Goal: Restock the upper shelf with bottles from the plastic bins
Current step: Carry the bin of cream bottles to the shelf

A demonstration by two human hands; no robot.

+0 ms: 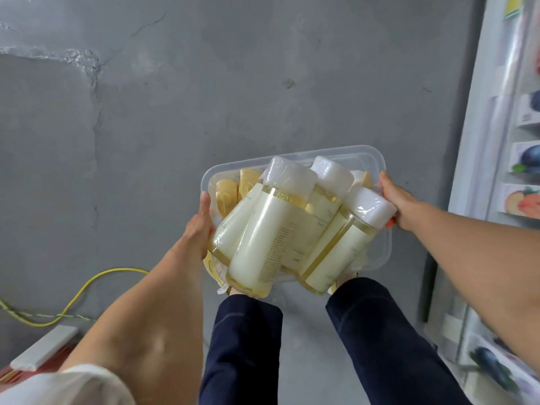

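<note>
A clear plastic bin [377,168] is held in the air above a grey concrete floor [204,83], gripped at both of its short ends. The left hand [197,232] is closed on the left end, with the thumb laid over the rim and the fingers hidden underneath, so their curl cannot be seen. The right hand [400,200] is closed on the right end, where an orange handle [388,223] shows just below the knuckles; its fingertips are also hidden by the rim.

Between the two hands the bin is filled with bottles [260,238] of pale yellow liquid, each topped with a white cap [289,176] under clear wrap. The bottles are tilted, with their caps pointing away from the wrists and their bases sticking out over the near rim. Beyond the left thumb, several tan packets [226,191] are wedged against the far-left wall of the bin.

Below the bin, legs in dark blue trousers [242,346] are seen. A yellow cable [87,287] is trailed across the floor to the left of the left forearm. To the right of the right hand, a white shelf unit [479,127] with fruit-printed packages [526,159] is visible, blurred at the frame's edge.
</note>
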